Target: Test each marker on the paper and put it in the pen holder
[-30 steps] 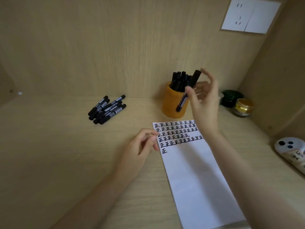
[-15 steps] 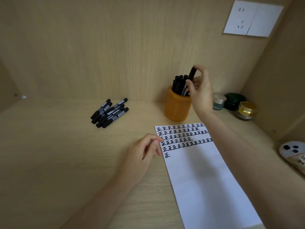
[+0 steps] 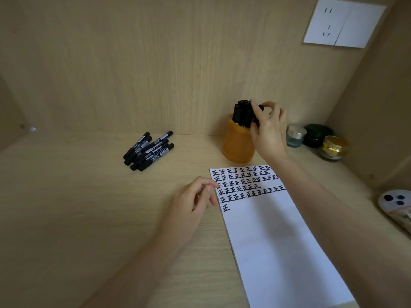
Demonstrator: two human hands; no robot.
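An orange pen holder stands at the back of the wooden desk with several black markers upright in it. My right hand is at the holder's right rim and pinches the top of one black marker that stands among the others. A white paper lies in front of the holder, its upper part filled with rows of black test marks. My left hand rests at the paper's left edge, fingers loosely curled, fingertips touching the sheet. Several black markers lie in a pile to the left.
Three small jars stand right of the holder: a clear one, a dark green one and a gold one. A white object with dark spots lies at the right edge. Wooden walls close in behind and to the right, with a wall outlet.
My right hand carried the marker from beside the holder up over its rim and lowered it in among the others. The left hand stayed at the paper's edge.
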